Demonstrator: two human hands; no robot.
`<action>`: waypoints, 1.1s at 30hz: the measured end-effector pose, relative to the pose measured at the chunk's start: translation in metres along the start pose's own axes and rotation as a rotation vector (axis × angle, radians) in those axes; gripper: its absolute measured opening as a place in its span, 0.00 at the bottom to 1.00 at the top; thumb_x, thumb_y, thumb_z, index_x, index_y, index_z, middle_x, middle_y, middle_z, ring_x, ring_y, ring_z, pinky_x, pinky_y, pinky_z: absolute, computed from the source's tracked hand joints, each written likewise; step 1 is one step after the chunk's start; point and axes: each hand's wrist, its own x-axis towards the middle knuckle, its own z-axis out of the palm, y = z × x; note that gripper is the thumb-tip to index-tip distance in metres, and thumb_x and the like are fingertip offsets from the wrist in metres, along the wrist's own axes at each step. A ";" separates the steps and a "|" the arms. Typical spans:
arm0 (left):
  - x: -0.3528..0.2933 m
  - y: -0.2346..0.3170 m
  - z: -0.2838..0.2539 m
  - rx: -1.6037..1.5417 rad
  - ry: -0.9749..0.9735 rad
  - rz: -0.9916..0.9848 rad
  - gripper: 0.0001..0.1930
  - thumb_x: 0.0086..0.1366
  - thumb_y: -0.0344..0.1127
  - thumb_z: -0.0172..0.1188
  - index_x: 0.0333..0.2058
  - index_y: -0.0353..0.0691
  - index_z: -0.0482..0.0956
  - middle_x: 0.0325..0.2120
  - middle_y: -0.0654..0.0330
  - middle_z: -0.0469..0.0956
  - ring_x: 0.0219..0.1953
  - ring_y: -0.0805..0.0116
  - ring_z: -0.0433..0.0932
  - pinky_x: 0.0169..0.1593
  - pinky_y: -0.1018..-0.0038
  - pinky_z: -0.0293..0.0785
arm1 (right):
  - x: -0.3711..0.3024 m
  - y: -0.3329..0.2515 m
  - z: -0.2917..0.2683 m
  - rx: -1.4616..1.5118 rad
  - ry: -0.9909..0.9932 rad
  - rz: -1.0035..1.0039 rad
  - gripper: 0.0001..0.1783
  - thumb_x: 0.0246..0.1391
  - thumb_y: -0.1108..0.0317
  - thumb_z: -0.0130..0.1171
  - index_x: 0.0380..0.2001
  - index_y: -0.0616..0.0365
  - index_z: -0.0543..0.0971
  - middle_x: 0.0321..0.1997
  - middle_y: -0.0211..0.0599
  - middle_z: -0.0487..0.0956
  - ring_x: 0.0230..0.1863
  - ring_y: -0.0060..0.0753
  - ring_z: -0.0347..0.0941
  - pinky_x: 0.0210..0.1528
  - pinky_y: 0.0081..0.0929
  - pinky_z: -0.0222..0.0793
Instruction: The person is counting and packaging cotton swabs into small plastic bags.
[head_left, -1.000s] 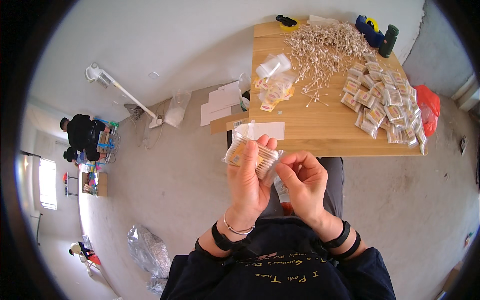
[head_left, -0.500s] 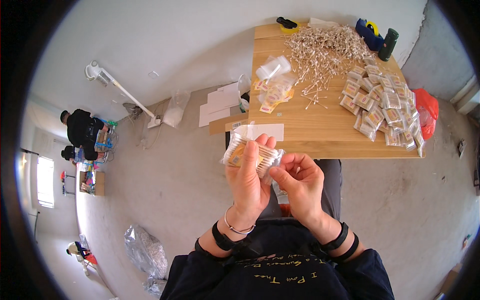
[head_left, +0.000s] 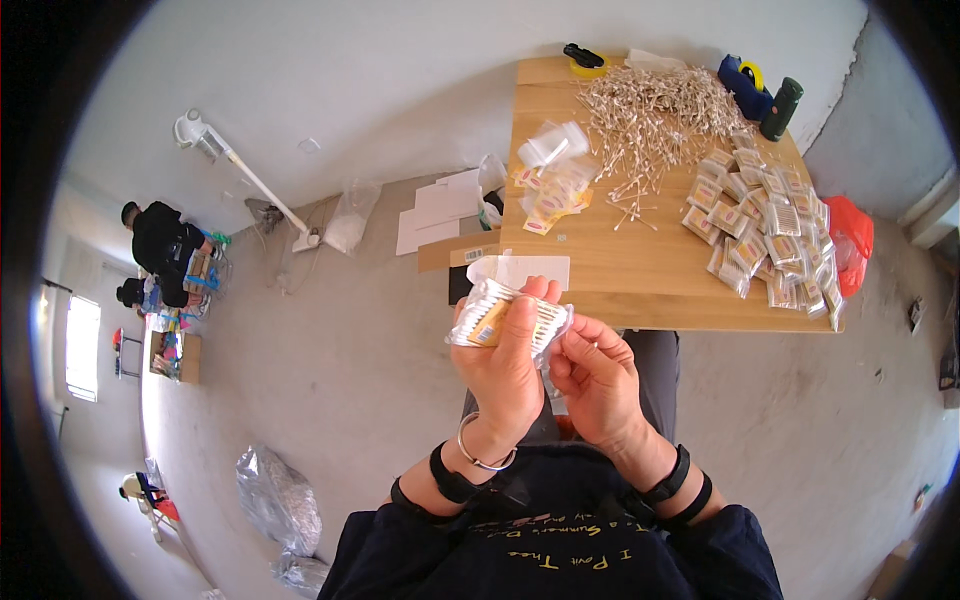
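In front of my body, short of the table's near edge, my left hand (head_left: 510, 370) is closed round a clear bag of cotton swabs (head_left: 485, 318) with a yellow card inside. Its thumb lies across the front of the bag. My right hand (head_left: 598, 380) pinches the bag's right end between thumb and fingers. On the wooden table (head_left: 640, 280) lies a big loose heap of cotton swabs (head_left: 665, 105). Filled swab bags (head_left: 770, 225) are piled at the table's right side. Flat empty bags and yellow cards (head_left: 555, 190) lie at its left.
At the table's back are a tape roll with a black cutter (head_left: 588, 62), a blue tape dispenser (head_left: 745, 88) and a dark green cylinder (head_left: 782, 108). A red plastic bag (head_left: 848, 240) hangs at the right. Left stand a cardboard box (head_left: 455, 250) and a white stick vacuum (head_left: 250, 178). Other people (head_left: 165, 245) are far left.
The swab bag has turned slightly in my hands, to lie more level. My right fingers have shifted a little along its right end. The view has moved slightly.
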 end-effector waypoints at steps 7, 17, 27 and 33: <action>-0.006 -0.006 -0.003 0.104 -0.069 0.145 0.10 0.59 0.21 0.57 0.37 0.31 0.64 0.35 0.45 0.79 0.43 0.60 0.78 0.47 0.67 0.76 | 0.015 0.007 -0.024 0.163 -0.251 0.088 0.09 0.58 0.74 0.51 0.40 0.53 0.78 0.27 0.33 0.76 0.20 0.21 0.62 0.21 0.16 0.59; -0.016 -0.006 -0.009 0.419 -0.191 0.346 0.09 0.59 0.22 0.59 0.35 0.30 0.67 0.34 0.50 0.79 0.42 0.64 0.79 0.50 0.73 0.73 | 0.027 0.010 -0.049 0.058 -0.352 0.109 0.07 0.56 0.74 0.53 0.37 0.53 0.78 0.28 0.37 0.76 0.13 0.18 0.57 0.15 0.14 0.54; -0.005 -0.004 -0.013 0.028 -0.083 -0.043 0.09 0.61 0.27 0.58 0.38 0.29 0.72 0.36 0.54 0.78 0.39 0.65 0.79 0.42 0.73 0.77 | 0.032 0.009 -0.049 -0.053 -0.395 -0.017 0.07 0.55 0.75 0.54 0.36 0.55 0.78 0.25 0.40 0.78 0.11 0.19 0.57 0.13 0.15 0.52; 0.004 -0.011 -0.016 -0.164 -0.003 -0.273 0.11 0.62 0.32 0.59 0.40 0.30 0.74 0.36 0.55 0.78 0.39 0.64 0.79 0.41 0.73 0.78 | 0.027 0.008 -0.039 -0.242 -0.226 -0.195 0.06 0.55 0.76 0.54 0.36 0.59 0.78 0.24 0.39 0.77 0.12 0.18 0.60 0.13 0.12 0.53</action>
